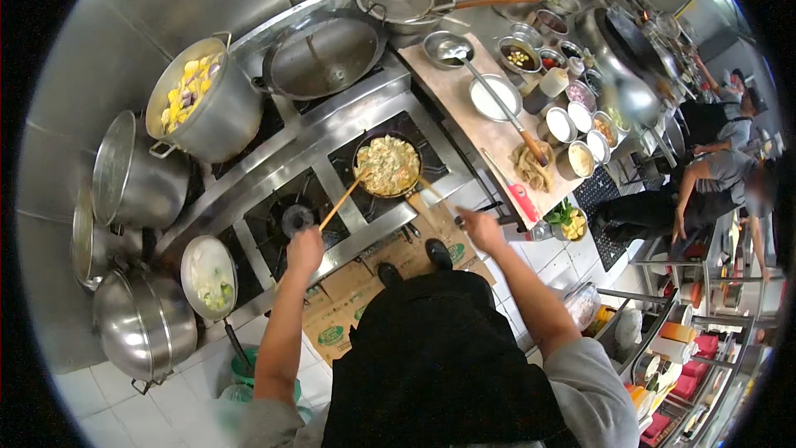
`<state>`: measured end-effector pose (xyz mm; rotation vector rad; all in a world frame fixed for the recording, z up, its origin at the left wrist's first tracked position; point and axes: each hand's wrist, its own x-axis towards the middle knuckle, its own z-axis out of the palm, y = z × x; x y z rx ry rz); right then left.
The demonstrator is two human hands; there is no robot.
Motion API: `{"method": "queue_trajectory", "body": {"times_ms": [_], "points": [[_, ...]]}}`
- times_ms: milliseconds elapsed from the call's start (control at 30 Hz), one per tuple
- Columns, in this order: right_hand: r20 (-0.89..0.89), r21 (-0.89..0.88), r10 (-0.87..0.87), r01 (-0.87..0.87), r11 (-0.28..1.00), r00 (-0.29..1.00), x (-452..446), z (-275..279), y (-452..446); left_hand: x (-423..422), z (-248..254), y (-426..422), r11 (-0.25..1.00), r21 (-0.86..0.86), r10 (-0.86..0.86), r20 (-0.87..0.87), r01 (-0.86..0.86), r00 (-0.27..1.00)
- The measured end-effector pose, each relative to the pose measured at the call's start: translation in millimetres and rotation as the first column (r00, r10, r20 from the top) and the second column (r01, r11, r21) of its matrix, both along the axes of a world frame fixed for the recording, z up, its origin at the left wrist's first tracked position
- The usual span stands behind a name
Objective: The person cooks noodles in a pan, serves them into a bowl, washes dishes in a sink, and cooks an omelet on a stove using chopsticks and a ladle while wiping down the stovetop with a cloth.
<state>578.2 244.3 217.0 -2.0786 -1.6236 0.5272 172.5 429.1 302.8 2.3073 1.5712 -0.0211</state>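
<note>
My left hand (pixel 305 252) is closed round the end of a thin wooden utensil (pixel 340 204), whose far tip rests in a dark frying pan (pixel 362 148) at its left edge. Chopped, pale yellow-green food (pixel 388 166) fills the pan, which sits on a stove burner. To the lower right of the pan, my right hand (pixel 481 229) is closed near a handle-like item (pixel 431 191) that reaches the pan's right edge; what exactly its fingers hold is hard to make out.
A large pot of corn (pixel 199 108) and a wok (pixel 323 58) stand behind the burners. A white pan (pixel 209 278) is at left. The side board (pixel 460 129) holds bowls, a ladle and a red spatula (pixel 522 202). Co-workers (pixel 705 191) stand at far right.
</note>
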Motion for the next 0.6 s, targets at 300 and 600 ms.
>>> {"method": "queue_trajectory", "body": {"times_ms": [300, 600], "points": [[0.08, 0.149, -0.385, 0.371, 0.917, 0.919, 60.6, 64.6, -67.2, -8.8, -18.2, -73.4, 0.792, -0.569, 0.58, 0.586, -0.222, 0.566], [0.336, 0.561, -0.327, 0.091, 0.823, 0.883, 168.2, 85.8, 38.2, 78.1, -5.7, -105.9, 0.757, -0.633, 0.634, 0.65, -0.164, 0.42]]}}
